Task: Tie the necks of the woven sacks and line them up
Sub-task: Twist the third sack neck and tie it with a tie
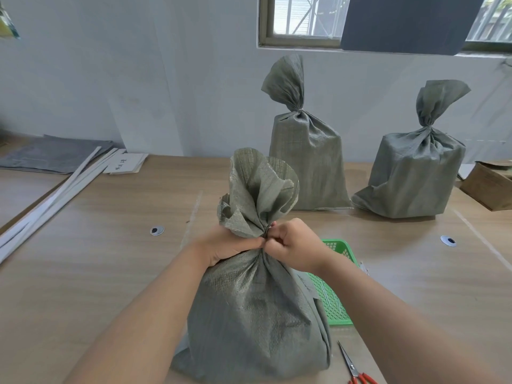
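Three woven sacks standing on one table (pixel 110 259), left tied sack (pixel 307 162) and right tied sack (pixel 412 176) by the wall, near sack (pixel 255 314) in front, left hand (pixel 227 245) gripping its gathered neck, right hand (pixel 296 245) pinching it with curled fingers, one green basket (pixel 336 300) and one pair of scissors (pixel 353 367) lying beside it.

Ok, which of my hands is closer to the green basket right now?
Right. The right hand pinches the sack at its neck, on the green basket side; the left hand grips the neck from the opposite side, farther from the basket.
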`<state>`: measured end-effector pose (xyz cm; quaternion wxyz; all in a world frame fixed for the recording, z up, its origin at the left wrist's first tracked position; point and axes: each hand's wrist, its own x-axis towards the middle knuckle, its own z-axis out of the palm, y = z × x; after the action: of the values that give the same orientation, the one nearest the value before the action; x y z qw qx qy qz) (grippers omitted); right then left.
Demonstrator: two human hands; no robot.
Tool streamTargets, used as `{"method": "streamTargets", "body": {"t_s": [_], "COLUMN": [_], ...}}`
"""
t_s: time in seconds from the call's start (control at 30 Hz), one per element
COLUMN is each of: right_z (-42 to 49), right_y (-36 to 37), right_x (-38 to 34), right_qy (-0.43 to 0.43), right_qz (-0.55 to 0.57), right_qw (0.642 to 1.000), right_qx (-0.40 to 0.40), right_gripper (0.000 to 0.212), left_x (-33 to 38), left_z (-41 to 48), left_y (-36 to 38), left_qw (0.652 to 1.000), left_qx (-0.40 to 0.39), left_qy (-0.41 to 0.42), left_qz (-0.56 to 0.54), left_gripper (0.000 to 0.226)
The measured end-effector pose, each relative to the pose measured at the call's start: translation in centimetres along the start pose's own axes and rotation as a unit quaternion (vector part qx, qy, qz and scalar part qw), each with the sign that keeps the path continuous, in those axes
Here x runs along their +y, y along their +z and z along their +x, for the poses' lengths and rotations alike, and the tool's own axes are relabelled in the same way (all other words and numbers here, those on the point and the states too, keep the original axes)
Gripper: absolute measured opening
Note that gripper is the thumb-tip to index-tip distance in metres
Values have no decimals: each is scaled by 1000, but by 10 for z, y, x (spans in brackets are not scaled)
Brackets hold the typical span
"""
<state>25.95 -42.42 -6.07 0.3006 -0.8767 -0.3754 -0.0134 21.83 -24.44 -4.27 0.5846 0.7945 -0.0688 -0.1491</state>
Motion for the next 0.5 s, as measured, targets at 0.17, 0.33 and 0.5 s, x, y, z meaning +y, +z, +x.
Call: {"method": "streamTargets", "body": {"t_s": [0.17,0.33,0.5], "right_z": [-3,-5,-2], "right_y": [0,2,-2], "right_x": [0,6,11], "right_qy": [-20,-14,2], "right_qz": [-8,9,16], "right_qw": [999,998,999], "right_qx": [47,58,51], "right_gripper": [27,28,30], "left_x": [-3,-2,3], "left_z": [6,8,9], "left_y": [0,1,1], "left_qw": [999,997,997], "left_qx": [22,30,47], "left_qy": [2,7,9], "left_qz": [37,68,54], "left_gripper": [7,5,27]}}
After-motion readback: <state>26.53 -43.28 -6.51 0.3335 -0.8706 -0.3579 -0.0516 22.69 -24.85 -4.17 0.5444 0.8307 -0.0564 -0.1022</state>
